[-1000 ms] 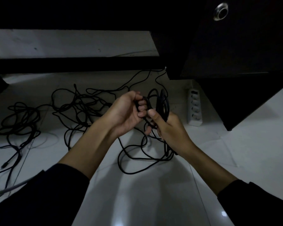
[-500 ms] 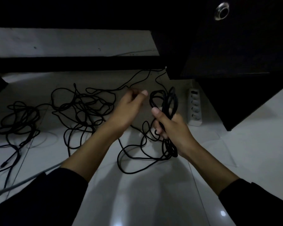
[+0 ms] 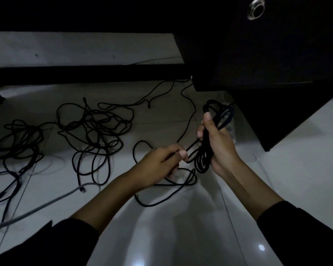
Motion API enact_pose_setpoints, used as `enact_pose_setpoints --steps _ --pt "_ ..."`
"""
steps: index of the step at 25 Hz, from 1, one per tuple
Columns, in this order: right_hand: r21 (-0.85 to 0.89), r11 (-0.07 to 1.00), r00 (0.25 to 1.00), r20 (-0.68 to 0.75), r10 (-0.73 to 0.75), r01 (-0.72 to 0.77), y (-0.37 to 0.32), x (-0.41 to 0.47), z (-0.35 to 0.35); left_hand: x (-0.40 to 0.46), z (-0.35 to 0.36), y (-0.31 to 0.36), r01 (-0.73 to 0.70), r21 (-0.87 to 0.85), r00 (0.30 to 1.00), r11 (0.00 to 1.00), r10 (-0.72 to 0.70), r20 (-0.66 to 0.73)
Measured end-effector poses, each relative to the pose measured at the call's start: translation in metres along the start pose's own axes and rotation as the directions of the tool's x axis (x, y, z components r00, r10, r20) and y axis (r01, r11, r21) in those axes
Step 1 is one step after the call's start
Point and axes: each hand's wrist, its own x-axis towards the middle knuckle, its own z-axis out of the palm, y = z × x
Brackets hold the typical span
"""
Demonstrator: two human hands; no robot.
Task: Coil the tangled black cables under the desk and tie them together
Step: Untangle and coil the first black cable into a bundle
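Observation:
My right hand (image 3: 218, 143) grips a coil of black cable (image 3: 204, 156) held upright, its loops sticking out above and below the fist. Just left of it and lower, my left hand (image 3: 161, 162) pinches the loose strand of the same cable (image 3: 190, 148) between thumb and fingers. The free length of that cable (image 3: 161, 202) trails in loops on the white floor under my hands. A tangled pile of black cables (image 3: 94, 127) lies on the floor at centre left, and another tangle (image 3: 19, 144) lies at the far left.
A dark desk cabinet (image 3: 277, 54) with a round metal lock (image 3: 256, 9) overhangs the upper right. A black crossbar (image 3: 85, 73) runs along the back. A grey cable (image 3: 46, 204) with a plug end crosses the floor at lower left. White floor tiles (image 3: 181, 237) lie in front.
My left hand dropped from beside the coil's top to below it and took the loose strand. My right hand rose slightly and moved right with the coil.

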Motion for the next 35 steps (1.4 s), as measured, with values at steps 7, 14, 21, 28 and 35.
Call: enact_pose_setpoints --steps 7,14,21,28,35 --pt "0.306 0.949 0.984 -0.128 0.122 -0.078 -0.007 0.008 0.001 -0.018 0.026 -0.015 0.066 0.027 0.982 0.997 -0.070 0.174" --pt "0.487 0.804 0.939 0.208 0.273 -0.341 0.000 0.016 -0.013 -0.017 0.011 -0.039 -0.002 0.407 0.954 0.914 -0.120 0.274" --pt "0.100 0.946 0.931 0.237 0.277 -0.307 -0.009 0.008 -0.008 -0.010 -0.022 -0.031 0.095 0.210 0.995 0.973 -0.101 0.018" --pt "-0.202 0.969 0.958 0.215 0.189 -0.145 -0.002 -0.003 0.009 0.004 -0.023 0.033 0.055 -0.016 0.986 0.998 -0.052 0.157" --pt "-0.426 0.902 0.967 0.190 0.169 -0.074 0.002 -0.008 0.012 0.008 -0.022 0.036 0.004 0.164 0.997 0.987 -0.016 0.071"
